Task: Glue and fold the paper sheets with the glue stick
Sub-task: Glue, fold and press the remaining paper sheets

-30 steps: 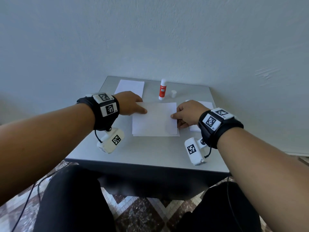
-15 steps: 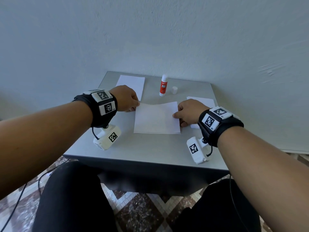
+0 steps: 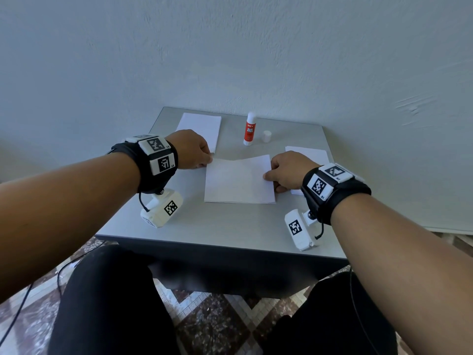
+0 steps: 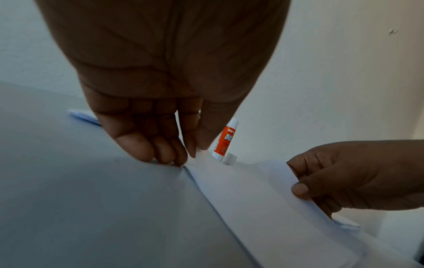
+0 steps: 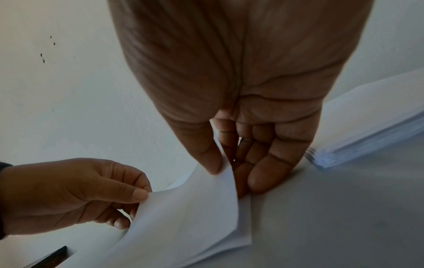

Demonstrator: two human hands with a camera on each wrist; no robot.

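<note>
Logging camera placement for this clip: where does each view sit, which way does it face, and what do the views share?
Head: above, looking forward and down at the grey table; both forearms, left hand, right hand and lap show.
Left wrist: under the left forearm, facing along the palm at fingers pinching the paper sheet; the right hand shows opposite.
Right wrist: under the right forearm, facing the thumb on the sheet's right edge; the left hand shows opposite.
Shared: all show the sheet; head and left wrist show the glue stick and its cap.
</note>
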